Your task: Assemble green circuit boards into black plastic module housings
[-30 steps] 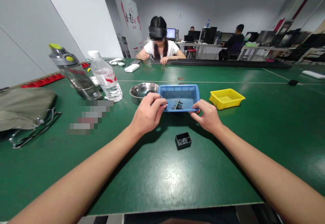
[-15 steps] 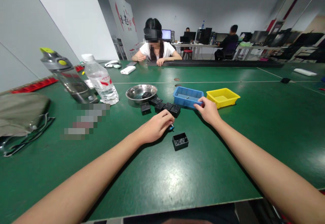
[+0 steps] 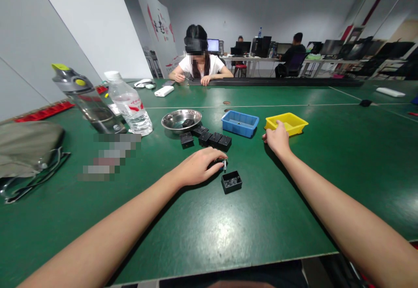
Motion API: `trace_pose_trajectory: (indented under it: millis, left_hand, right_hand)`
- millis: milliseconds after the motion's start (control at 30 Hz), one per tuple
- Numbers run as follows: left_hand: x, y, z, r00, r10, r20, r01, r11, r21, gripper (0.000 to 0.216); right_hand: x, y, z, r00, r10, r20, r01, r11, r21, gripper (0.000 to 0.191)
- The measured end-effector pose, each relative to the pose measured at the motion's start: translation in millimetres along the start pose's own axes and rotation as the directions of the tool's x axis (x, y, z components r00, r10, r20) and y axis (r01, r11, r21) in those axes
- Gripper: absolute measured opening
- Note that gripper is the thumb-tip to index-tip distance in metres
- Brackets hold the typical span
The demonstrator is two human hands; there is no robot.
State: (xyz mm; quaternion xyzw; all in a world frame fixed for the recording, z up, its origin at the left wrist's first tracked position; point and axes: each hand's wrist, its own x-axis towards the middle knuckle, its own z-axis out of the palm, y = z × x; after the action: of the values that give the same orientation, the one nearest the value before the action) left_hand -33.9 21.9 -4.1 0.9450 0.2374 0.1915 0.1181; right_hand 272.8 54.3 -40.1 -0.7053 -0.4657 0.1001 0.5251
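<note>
Head view: logged left hand [image 3: 199, 168] palm-down on green table [image 3: 228, 235], fingers curled shut over small dark part [image 3: 224, 164] with a silver pin, pressing it to the surface. Found open black box [image 3: 231, 181] just beside that part, toward the near edge, untouched. Noted right hand [image 3: 277, 139] well apart from the left, loosely open with thumb splayed, fingertips touching near left rim of yellow tray [image 3: 294, 130]; saw no grasp on it. Recorded blue tray [image 3: 238, 130] just left of the yellow one, not touching it. Counted about 5 black boxes [image 3: 210, 139] in a loose row between the left hand and steel bowl [image 3: 170, 124]. Spotted 1 dark piece inside the bowl. Placed clear water bottle [image 3: 129, 105] and grey sports bottle [image 3: 86, 98] upright at far left, side by side. Marked a co-worker [image 3: 199, 63] seated across the table, both hands down on its far edge.
</note>
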Motion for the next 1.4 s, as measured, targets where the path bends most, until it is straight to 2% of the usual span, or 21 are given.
trace_pose_trajectory:
  millis: [100,233,400,500,633,800,867,933,1067,1233,1400]
  left_hand:
    - [0.1,0.7,-1.2,0.999,0.034,0.019,-0.034,0.999,-0.004,0.026]
    - [0.3,2.1,-2.5,0.999,0.018,0.035,-0.018,1.000,-0.002,0.027]
    - [0.1,3.0,-2.8,0.999,0.010,0.051,-0.010,1.000,0.007,0.027]
    - [-0.2,2.8,-2.6,0.999,0.019,0.043,-0.020,1.000,0.021,0.026]
    - [-0.3,2.3,-2.1,1.000,0.023,0.014,-0.023,0.999,0.033,0.024]
    - [0.3,1.5,-3.4,0.996,0.028,-0.085,-0.020,0.996,0.091,0.023]
    - [0.6,2.3,-5.5,0.988,0.051,-0.147,-0.026,0.985,0.168,0.026]
    - [0.6,4.0,-8.1,0.973,0.088,-0.216,-0.028,0.964,0.265,0.029]
    - [0.1,8.6,-12.1,0.935,0.173,-0.308,-0.025,0.902,0.431,0.030]
    - [3.4,13.6,-11.4,0.930,0.262,-0.259,-0.074,0.821,0.566,0.027]
    - [9.3,20.1,-7.9,0.968,0.195,-0.158,-0.059,0.790,0.611,0.022]
  right_hand:
    - [3.9,1.4,-4.9,0.996,0.083,-0.026,-0.082,0.996,0.022,0.049]
    - [4.4,1.2,-6.4,0.981,0.190,-0.040,-0.186,0.978,0.090,0.036]
    - [1.2,-2.7,-6.1,0.976,0.214,-0.052,-0.203,0.966,0.159,0.025]
    - [-0.6,-7.6,-9.2,0.983,0.156,-0.093,-0.142,0.979,0.143,0.028]
    - [-3.7,-17.0,-17.0,0.984,-0.006,-0.176,0.015,0.999,0.049,0.028]
    - [-15.9,-32.5,-19.8,0.958,-0.258,-0.124,0.255,0.966,-0.039,0.024]
    - [-24.7,-39.1,-17.6,0.916,-0.393,-0.073,0.388,0.919,-0.071,0.021]
    - [-35.6,-45.6,-14.4,0.889,-0.456,-0.026,0.454,0.888,-0.067,0.021]
    - [-58.7,-57.0,-7.6,0.746,-0.657,0.106,0.664,0.745,-0.055,0.023]
    - [-79.6,-67.7,-4.8,0.599,-0.783,0.167,0.795,0.606,-0.009,0.023]
    - [-89.4,-76.1,-6.7,0.511,-0.837,0.194,0.852,0.524,0.019,0.024]
